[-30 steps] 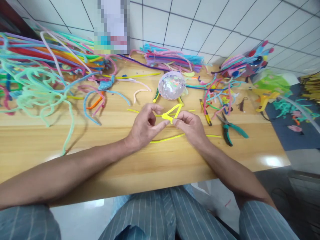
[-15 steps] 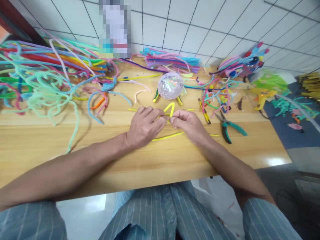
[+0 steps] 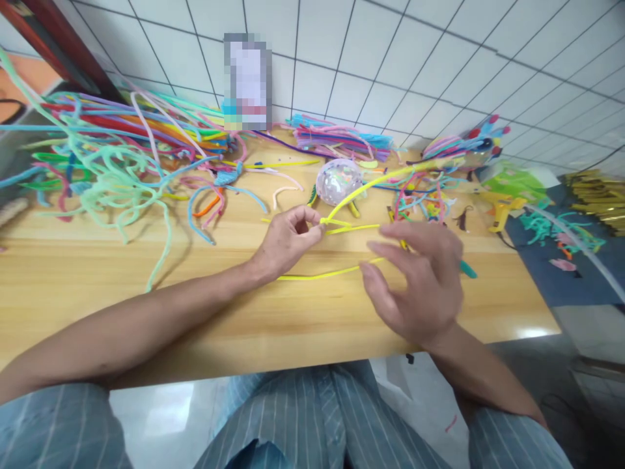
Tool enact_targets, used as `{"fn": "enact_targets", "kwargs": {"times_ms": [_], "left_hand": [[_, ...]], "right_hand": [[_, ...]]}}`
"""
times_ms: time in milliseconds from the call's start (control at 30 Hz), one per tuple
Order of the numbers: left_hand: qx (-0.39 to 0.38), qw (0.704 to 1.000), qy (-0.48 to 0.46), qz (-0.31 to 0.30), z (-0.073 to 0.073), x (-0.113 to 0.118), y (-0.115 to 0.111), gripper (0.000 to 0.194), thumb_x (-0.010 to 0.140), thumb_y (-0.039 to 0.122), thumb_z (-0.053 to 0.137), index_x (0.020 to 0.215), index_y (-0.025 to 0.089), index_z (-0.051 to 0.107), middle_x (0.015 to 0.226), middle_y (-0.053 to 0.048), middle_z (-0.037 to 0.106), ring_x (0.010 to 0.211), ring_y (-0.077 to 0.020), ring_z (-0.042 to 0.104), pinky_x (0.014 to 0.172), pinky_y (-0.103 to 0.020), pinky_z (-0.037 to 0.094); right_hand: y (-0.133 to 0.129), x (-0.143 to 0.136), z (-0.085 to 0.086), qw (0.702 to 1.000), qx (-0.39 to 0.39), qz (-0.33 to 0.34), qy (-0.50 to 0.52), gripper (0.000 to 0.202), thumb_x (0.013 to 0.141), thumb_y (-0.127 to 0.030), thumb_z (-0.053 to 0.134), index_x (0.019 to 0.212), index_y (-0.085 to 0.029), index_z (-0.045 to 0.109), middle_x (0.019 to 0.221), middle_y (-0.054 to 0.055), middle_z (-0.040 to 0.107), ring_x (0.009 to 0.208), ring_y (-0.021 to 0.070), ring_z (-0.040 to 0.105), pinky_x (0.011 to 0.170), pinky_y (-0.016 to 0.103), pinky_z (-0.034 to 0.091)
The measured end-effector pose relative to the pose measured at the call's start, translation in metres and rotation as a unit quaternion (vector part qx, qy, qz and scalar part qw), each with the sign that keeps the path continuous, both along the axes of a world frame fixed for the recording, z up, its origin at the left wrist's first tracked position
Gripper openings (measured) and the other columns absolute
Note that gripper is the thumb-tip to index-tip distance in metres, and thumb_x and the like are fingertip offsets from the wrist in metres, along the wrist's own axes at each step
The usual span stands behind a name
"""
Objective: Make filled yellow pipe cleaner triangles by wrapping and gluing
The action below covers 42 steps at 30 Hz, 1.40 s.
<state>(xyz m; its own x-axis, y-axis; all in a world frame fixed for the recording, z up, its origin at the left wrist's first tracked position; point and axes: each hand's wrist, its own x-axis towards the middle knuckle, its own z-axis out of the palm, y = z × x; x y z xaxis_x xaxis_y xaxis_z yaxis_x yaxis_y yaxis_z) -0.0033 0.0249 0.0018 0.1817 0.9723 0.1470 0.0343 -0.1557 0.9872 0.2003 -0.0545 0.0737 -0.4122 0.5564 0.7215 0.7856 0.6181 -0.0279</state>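
Note:
My left hand (image 3: 291, 240) pinches a yellow pipe cleaner (image 3: 371, 184) near a small bend. Its long end rises to the right, across a clear round ball (image 3: 338, 182) with shiny bits inside. My right hand (image 3: 415, 280) is lifted over the table on the right, fingers spread, slightly blurred and holding nothing I can see. Another yellow pipe cleaner (image 3: 317, 275) lies on the wood below my left hand. A further yellow length lies behind the hands, running between them.
Tangled pale green pipe cleaners (image 3: 122, 185) and a multicoloured heap fill the left. A bundle (image 3: 336, 140) lies by the tiled wall. At right are a yellow glue gun (image 3: 502, 210), a green packet (image 3: 517, 182) and pliers (image 3: 467, 269), mostly hidden by my right hand.
My right hand has let go of the yellow pipe cleaner and moved right, opening. The bent loop between my hands now shows a long end stretching up to the right. The view has shifted slightly.

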Motion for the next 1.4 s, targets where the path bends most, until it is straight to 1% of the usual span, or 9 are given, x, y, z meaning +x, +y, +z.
{"fn": "enact_targets", "kwargs": {"times_ms": [100,200,267,333,400,467,933,1133,1400], "left_hand": [[-0.116,0.988,-0.095,-0.028,0.01,0.003,-0.002,0.028,0.07,0.038,0.082,0.079,0.018,0.065,0.061,0.006,0.054,0.052,-0.0073,0.041,0.052,-0.023,0.032],[-0.173,0.975,-0.132,-0.047,0.012,0.005,-0.005,0.03,0.068,0.038,0.085,0.079,0.018,0.065,0.057,0.007,0.053,0.049,-0.0065,0.04,0.05,-0.023,0.032],[-0.187,0.97,-0.141,-0.058,0.009,0.006,-0.007,0.031,0.068,0.038,0.086,0.079,0.018,0.065,0.057,0.007,0.054,0.048,-0.0063,0.041,0.049,-0.023,0.032],[-0.196,0.968,-0.145,-0.063,0.007,0.007,-0.008,0.031,0.068,0.038,0.087,0.078,0.018,0.066,0.058,0.007,0.056,0.048,-0.0059,0.042,0.049,-0.022,0.032],[-0.202,0.966,-0.147,-0.067,0.005,0.008,-0.008,0.031,0.067,0.037,0.088,0.079,0.018,0.066,0.058,0.006,0.056,0.048,-0.0054,0.042,0.049,-0.022,0.032],[-0.206,0.964,-0.15,-0.07,0.004,0.008,-0.008,0.029,0.068,0.035,0.087,0.079,0.018,0.067,0.059,0.006,0.057,0.048,-0.0049,0.042,0.049,-0.021,0.032],[-0.189,0.97,-0.12,-0.097,-0.004,0.008,-0.008,0.031,0.07,0.04,0.088,0.082,0.018,0.07,0.063,0.006,0.059,0.053,-0.0068,0.043,0.054,-0.023,0.035],[-0.2,0.967,-0.114,-0.106,-0.01,0.009,-0.007,0.022,0.072,0.033,0.083,0.082,0.019,0.07,0.061,0.006,0.058,0.053,-0.0073,0.043,0.054,-0.022,0.034],[-0.213,0.962,-0.12,-0.122,-0.008,0.009,-0.008,0.022,0.071,0.034,0.082,0.081,0.019,0.07,0.063,0.005,0.059,0.053,-0.0074,0.044,0.054,-0.022,0.035]], "right_hand": [[0.0,-0.003,-0.004,0.999,-0.017,0.042,0.023,0.03,0.091,-0.018,0.072,0.118,-0.029,0.064,0.108,0.004,0.077,0.1,0.0241,0.073,0.094,0.044,0.055],[0.022,-0.004,-0.017,0.985,-0.118,0.002,0.124,0.024,0.093,-0.026,0.069,0.117,-0.027,0.066,0.113,0.007,0.076,0.107,0.0263,0.071,0.096,0.046,0.055],[0.04,-0.005,-0.027,0.948,-0.238,-0.01,0.212,0.024,0.093,-0.032,0.07,0.116,-0.026,0.067,0.113,0.008,0.075,0.105,0.0252,0.07,0.095,0.044,0.055],[0.053,-0.006,-0.034,0.893,-0.349,0.008,0.284,0.023,0.092,-0.036,0.071,0.112,-0.025,0.069,0.108,0.007,0.075,0.099,0.0228,0.07,0.093,0.041,0.055],[0.06,-0.009,-0.039,0.845,-0.42,0.029,0.33,0.019,0.089,-0.036,0.072,0.103,-0.024,0.069,0.1,0.004,0.076,0.093,0.021,0.07,0.089,0.038,0.055],[0.062,-0.011,-0.042,0.818,-0.454,0.034,0.35,0.014,0.086,-0.034,0.073,0.095,-0.023,0.07,0.093,0.002,0.075,0.089,0.0197,0.069,0.086,0.035,0.055],[0.06,-0.01,-0.051,0.779,-0.479,0.032,0.403,0.015,0.079,-0.034,0.078,0.086,-0.022,0.071,0.083,0.0,0.075,0.078,0.0166,0.067,0.08,0.033,0.056],[0.059,-0.011,-0.047,0.738,-0.506,0.03,0.446,0.016,0.076,-0.033,0.077,0.088,-0.022,0.072,0.075,-0.002,0.071,0.07,0.0138,0.064,0.073,0.03,0.054],[0.059,-0.012,-0.051,0.734,-0.504,0.019,0.455,0.015,0.074,-0.031,0.079,0.084,-0.021,0.072,0.074,-0.003,0.07,0.066,0.0125,0.061,0.07,0.029,0.052]]}}
